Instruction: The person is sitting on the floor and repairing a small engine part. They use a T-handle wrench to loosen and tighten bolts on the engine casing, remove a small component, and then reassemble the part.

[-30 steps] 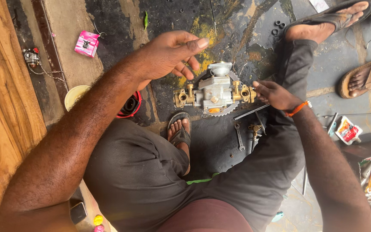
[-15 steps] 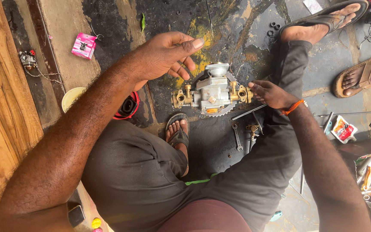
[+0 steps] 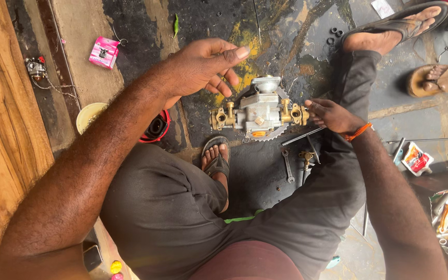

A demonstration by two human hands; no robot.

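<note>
Showing a metal pump assembly with brass fittings at both ends, held above the stained concrete floor between the seated person's knees. A toothed gear with an orange mark shows along its lower edge, and a rounded metal cap stands on top.

The right hand pinches the brass fitting at the assembly's right end, fingers closed on it and carrying the piece. The left hand hovers above and to the left of the assembly, not touching it, fingers loosely curled and the thumb extended; it holds nothing.

Progress, as a judgement: the body appears assembled, with cap, gear and fittings in place. Loose parts remain on the floor, namely a spanner, a small brass piece and black rings farther off, which suggests that fitting or tightening is unfinished.

Comparison with the earlier frames: the assembly and both hands keep nearly the same arrangement; the left hand has stayed raised over the piece, and the right hand has remained on the same end.

Surroundings: a sandalled foot lies just below the assembly; a pink packet, a pale bowl and a red-rimmed black part lie to the left beside a wooden board.
</note>
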